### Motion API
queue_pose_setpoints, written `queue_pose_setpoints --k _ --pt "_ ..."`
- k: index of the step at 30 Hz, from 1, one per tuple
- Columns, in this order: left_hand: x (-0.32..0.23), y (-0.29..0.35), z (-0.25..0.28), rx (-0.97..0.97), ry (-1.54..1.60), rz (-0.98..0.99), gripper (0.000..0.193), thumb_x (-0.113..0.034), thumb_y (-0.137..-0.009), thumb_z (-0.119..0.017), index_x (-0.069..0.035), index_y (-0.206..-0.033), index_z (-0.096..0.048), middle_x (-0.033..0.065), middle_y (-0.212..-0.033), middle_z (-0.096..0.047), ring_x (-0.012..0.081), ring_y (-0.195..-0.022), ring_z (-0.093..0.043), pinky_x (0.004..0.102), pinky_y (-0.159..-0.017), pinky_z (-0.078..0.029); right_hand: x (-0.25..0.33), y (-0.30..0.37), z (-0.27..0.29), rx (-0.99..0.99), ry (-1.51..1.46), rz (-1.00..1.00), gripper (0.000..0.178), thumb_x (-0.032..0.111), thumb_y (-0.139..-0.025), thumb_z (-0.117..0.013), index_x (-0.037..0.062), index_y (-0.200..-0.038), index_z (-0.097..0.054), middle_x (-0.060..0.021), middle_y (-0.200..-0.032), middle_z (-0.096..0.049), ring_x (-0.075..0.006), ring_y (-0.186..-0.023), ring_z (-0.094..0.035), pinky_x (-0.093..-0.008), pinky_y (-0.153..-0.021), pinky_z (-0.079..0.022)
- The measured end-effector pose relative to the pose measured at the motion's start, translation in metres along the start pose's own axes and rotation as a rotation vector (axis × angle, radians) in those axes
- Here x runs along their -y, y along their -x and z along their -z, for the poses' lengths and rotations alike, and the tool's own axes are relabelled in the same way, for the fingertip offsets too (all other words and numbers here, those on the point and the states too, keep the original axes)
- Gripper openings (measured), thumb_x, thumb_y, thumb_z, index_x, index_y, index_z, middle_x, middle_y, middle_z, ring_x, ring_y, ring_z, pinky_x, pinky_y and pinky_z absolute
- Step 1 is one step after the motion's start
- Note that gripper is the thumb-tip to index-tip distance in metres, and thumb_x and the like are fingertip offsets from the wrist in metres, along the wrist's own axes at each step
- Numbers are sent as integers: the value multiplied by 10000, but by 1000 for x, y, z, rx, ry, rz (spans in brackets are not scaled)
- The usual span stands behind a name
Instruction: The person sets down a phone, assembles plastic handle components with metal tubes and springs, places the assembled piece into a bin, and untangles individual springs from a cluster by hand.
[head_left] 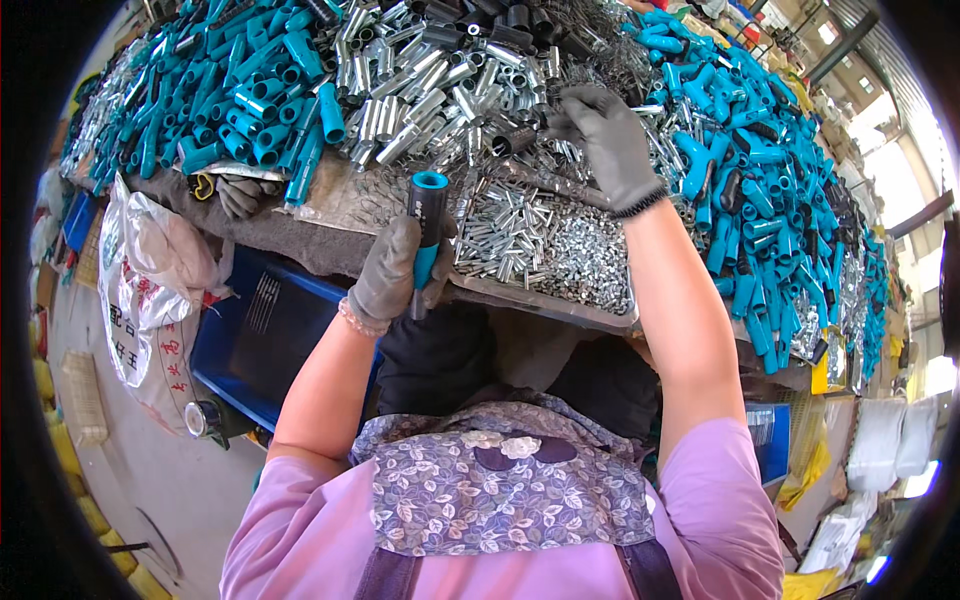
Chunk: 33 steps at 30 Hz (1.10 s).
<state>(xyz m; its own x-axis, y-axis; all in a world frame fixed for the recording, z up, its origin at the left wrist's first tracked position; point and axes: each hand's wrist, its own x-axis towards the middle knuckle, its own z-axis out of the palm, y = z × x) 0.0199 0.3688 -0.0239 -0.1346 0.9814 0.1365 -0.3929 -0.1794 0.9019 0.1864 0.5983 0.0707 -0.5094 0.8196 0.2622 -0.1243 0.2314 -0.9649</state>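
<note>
My left hand (388,272), in a grey glove, is wrapped round a teal and black tool handle (428,215). The handle stands nearly upright, its round hollow teal end on top. To the right, my grey-gloved right hand (608,145) reaches over the heap, fingers apart and pointing left. Its fingertips are by thin dark wire-like metal pieces (570,158) and a black tube (514,141). Below that hand lies a tray (560,308) of small metal parts: slim silver pins (505,232) on the left, short silver pieces (590,245) on the right.
Teal tubular handles (260,105) are piled at the left, bent teal handles (765,210) at the right. Shiny metal tubes (420,105) lie between them. A blue crate (262,345) and a white sack (150,290) stand below the table's left side. Spare gloves (240,195) lie at its edge.
</note>
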Motion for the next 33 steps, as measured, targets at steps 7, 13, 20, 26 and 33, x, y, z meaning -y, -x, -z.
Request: queue_pose_setpoints --k 7,13,20,26,33 --pt "-10 13 -3 -101 -85 13 759 -768 -882 -470 -54 -1127 -555 36 -624 -558 103 -420 -479 232 -398 -378 -4 120 116 -365 1250 536 201 88 -939 -587 -36 -1085 -646 -125 -1039 -648 -188 -885 -646 -305 -775 -525" --pt "-20 53 -14 -156 -179 117 733 -750 -906 -454 -51 -1099 -562 36 -579 -534 96 -412 -472 226 -399 -357 -41 167 145 -393 1042 70 296 95 -905 -657 4 -1184 -611 -180 -1080 -643 -320 -1013 -621 -390 -934 -477" --pt "-21 57 -33 -180 -115 151 741 -753 -887 -491 -52 -1112 -561 25 -605 -542 93 -422 -485 217 -406 -369 11 33 -7 156 876 446 252 154 -919 -618 65 -1149 -672 -163 -1100 -688 -328 -1079 -637 -417 -909 -497" --pt "-26 64 -34 -173 -101 115 782 -770 -852 -529 -43 -1136 -573 28 -635 -566 95 -431 -500 221 -397 -378 -19 -75 -76 453 1526 339 338 311 -943 -604 102 -1205 -643 -165 -1177 -651 -282 -1189 -589 -406 -1053 -445" --pt "-17 84 -7 -269 -71 156 775 -762 -851 -532 -42 -1135 -581 45 -626 -576 122 -434 -524 240 -383 -399 2 -84 -50 230 296 -49 280 200 -880 -646 6 -1082 -638 -152 -821 -672 -177 -725 -670 -320 -685 -542"
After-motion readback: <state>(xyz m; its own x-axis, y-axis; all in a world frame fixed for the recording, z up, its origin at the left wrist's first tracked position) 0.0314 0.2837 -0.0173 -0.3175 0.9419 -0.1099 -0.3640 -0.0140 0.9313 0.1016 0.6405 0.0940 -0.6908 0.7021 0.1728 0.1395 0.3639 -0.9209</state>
